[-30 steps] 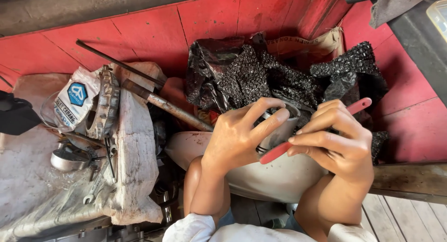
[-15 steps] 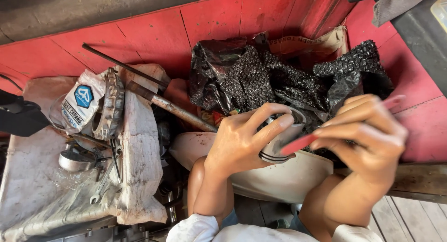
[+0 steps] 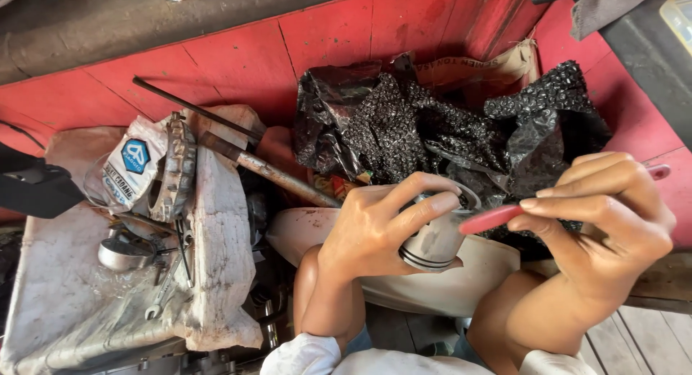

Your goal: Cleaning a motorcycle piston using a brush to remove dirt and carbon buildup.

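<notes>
Two hands work over a white basin (image 3: 432, 296). The left hand (image 3: 375, 227) wraps a metal piston (image 3: 436, 238) (grey, ringed). The right hand (image 3: 605, 216) pinches a red tool (image 3: 494, 218) beside the piston's top.

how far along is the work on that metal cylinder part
Done: the metal piston-like cylinder is out, lifted over the white basin. In hand: left hand grips it while right hand points a red-handled tool at its top. Left: sprocket and wrench lie untouched on the cloth.
</notes>
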